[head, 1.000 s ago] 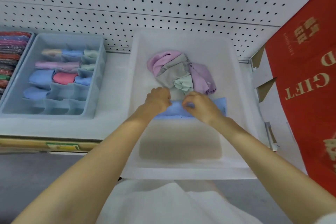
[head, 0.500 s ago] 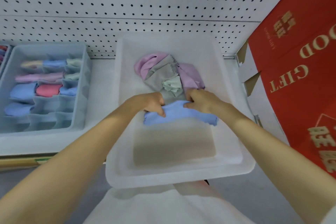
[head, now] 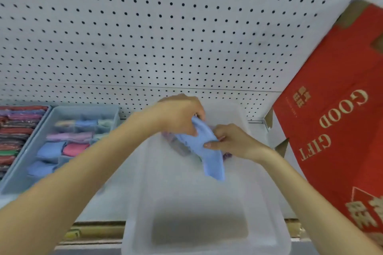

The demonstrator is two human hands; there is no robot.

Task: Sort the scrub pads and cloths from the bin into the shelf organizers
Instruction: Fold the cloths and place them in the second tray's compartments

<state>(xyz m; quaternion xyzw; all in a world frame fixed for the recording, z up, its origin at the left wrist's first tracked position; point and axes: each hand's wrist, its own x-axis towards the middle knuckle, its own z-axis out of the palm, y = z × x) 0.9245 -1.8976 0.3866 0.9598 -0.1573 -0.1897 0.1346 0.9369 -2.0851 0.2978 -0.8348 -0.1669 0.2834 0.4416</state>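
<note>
Here, limp blue cloth (head: 211, 161) above translucent bin (head: 132, 223).

The red carton (head: 342, 80) on the right bears the gold words "GOOD GIFT", upside down from this view. Gold Chinese characters beyond and nearer than those words are too blurred to read. The shelf-edge label (head: 73, 234), near left, is illegible
</note>
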